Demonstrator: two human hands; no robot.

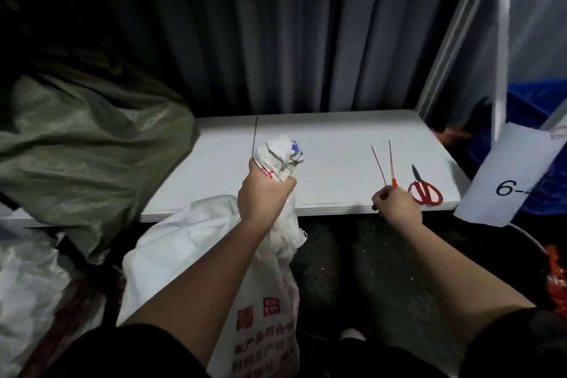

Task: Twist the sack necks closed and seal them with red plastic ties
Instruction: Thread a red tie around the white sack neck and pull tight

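Observation:
A white woven sack [190, 242] with red printed characters stands in front of me, below the table edge. My left hand [262, 193] grips its bunched, twisted neck [280, 156], which sticks up above my fist. Two red plastic ties [383, 163] lie on the white table [322, 138], to the right of the sack. My right hand [395, 204] is at the table's near edge, fingers curled, pinching the near end of the ties.
Red-handled scissors [425, 189] lie just right of the ties. A green sack [92, 138] slumps over the table's left end. A white sheet marked "6-" [512, 175] hangs at right, in front of a blue crate [540, 107]. More white sacks [27, 285] lie at lower left.

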